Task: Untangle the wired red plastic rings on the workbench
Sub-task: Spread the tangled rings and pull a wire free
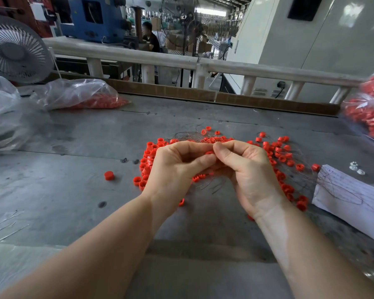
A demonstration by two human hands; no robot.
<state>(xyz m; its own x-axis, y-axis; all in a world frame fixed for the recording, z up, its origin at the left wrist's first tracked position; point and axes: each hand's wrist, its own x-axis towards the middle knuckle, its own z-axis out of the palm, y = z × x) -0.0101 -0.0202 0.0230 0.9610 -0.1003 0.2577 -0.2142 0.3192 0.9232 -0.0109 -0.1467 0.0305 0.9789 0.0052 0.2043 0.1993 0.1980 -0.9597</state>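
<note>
A tangle of small red plastic rings (282,154) threaded on thin dark wires spreads across the middle of the grey workbench (73,190). My left hand (173,169) and my right hand (248,169) meet above the heap, fingertips pinched together on one red ring (209,152) and its wire. More rings lie to the left of my left hand (146,160) and partly hidden under both palms. Loose wire ends trail below the hands. One single red ring (109,175) sits apart to the left.
Clear plastic bags holding red rings lie at the back left (82,96) and far right (369,111). A white sheet of paper (350,199) lies on the right, a fan (15,48) at the far left, a white railing (181,61) behind the bench.
</note>
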